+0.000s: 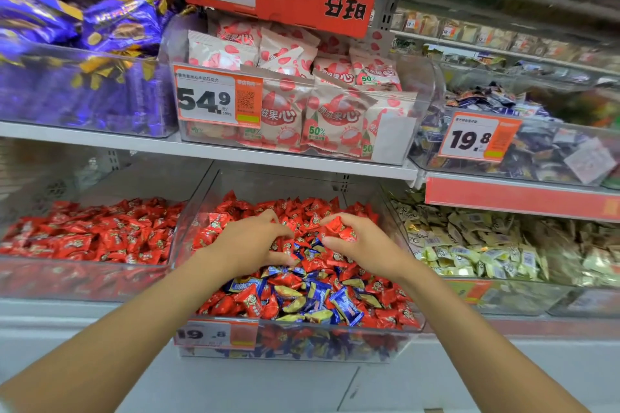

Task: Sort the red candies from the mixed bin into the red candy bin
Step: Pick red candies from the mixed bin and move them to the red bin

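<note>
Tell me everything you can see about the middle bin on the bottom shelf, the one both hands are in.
The mixed bin is a clear plastic open-topped tub on the bottom shelf, between the red candy bin and a bin of pale candies. It holds red candies, with blue and gold candies clustered front-middle. A 19.8 price tag is on its front wall. The left hand and right hand each grip red candies inside.

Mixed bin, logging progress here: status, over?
Left hand, right hand both grip red candies in mixed bin. Blue candies among them. Red candy bin waits leftward.
</note>
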`<state>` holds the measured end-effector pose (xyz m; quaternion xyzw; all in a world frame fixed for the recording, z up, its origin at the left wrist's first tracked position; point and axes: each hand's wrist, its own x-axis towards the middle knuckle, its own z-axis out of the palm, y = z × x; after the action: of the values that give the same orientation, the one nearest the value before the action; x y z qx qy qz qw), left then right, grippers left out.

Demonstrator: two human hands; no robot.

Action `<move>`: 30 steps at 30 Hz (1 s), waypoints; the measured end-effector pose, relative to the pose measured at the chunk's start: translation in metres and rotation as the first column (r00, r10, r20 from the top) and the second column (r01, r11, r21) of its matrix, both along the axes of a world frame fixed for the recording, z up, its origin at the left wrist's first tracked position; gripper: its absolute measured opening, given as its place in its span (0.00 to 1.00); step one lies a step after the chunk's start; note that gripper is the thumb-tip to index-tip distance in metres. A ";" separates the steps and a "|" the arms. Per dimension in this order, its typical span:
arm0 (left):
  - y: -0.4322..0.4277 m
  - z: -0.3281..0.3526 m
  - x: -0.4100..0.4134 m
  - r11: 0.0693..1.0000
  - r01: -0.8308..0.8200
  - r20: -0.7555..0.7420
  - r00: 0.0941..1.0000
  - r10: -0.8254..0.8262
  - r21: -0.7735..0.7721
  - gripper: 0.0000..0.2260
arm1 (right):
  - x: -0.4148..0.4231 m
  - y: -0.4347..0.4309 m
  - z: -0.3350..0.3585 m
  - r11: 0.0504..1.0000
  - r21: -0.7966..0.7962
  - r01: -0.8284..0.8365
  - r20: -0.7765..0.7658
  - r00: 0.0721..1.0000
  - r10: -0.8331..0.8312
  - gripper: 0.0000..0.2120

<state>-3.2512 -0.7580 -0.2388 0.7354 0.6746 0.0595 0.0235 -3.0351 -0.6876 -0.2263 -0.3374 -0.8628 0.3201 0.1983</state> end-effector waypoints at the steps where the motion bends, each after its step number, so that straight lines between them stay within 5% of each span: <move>1: 0.001 0.001 -0.001 1.000 0.004 0.037 0.999 -0.004 0.013 0.23 | 0.001 0.001 -0.002 1.000 -0.026 0.012 -0.008 1.000 -0.012 0.11; 6: 0.002 0.005 -0.008 0.995 0.015 0.263 0.964 -0.041 0.099 0.12 | 0.006 -0.002 -0.002 0.998 -0.048 0.046 -0.078 0.996 -0.050 0.11; 14: -0.013 0.011 -0.013 0.973 -0.079 0.511 0.858 -0.044 0.216 0.09 | 0.007 -0.006 0.001 0.998 -0.028 0.055 -0.076 0.995 -0.057 0.06; 20: -0.022 0.015 -0.018 0.980 -0.066 0.450 0.893 -0.026 0.187 0.17 | -0.006 -0.010 0.001 0.999 0.013 0.043 -0.024 0.999 -0.043 0.08; 26: -0.028 0.013 -0.023 0.962 -0.130 0.444 0.896 0.010 0.239 0.10 | -0.013 -0.010 -0.003 0.999 0.029 0.035 0.015 0.999 -0.035 0.10; 30: -0.032 0.011 -0.026 0.945 -0.168 0.456 0.889 0.022 0.282 0.11 | -0.012 -0.007 -0.009 0.997 0.029 0.076 0.069 0.995 -0.078 0.25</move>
<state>-3.2776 -0.7896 -0.2273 0.6620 0.6683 0.3344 0.0578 -3.0473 -0.6942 -0.2351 -0.3788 -0.8597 0.2888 0.1844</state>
